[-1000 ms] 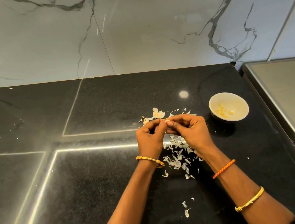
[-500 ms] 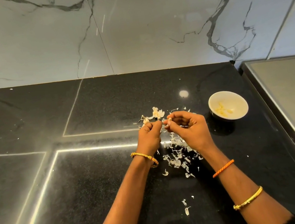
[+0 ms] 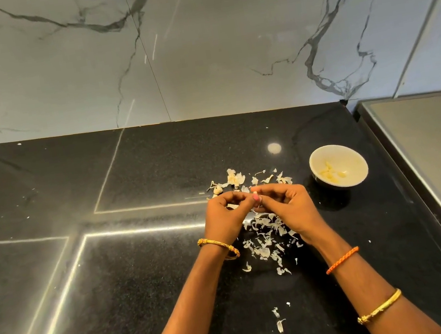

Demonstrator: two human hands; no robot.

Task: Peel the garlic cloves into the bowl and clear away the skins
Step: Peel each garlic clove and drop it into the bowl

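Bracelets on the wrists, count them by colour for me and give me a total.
Gold bangles: 2, one on the left wrist and one further up the right forearm.
Orange braided band: 1, on the right wrist.
Total: 3.

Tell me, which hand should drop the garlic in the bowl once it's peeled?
Probably the right hand. The white bowl sits on its side of the counter, just beyond it, while the left hand would have to cross over. Both hands are pinching the clove.
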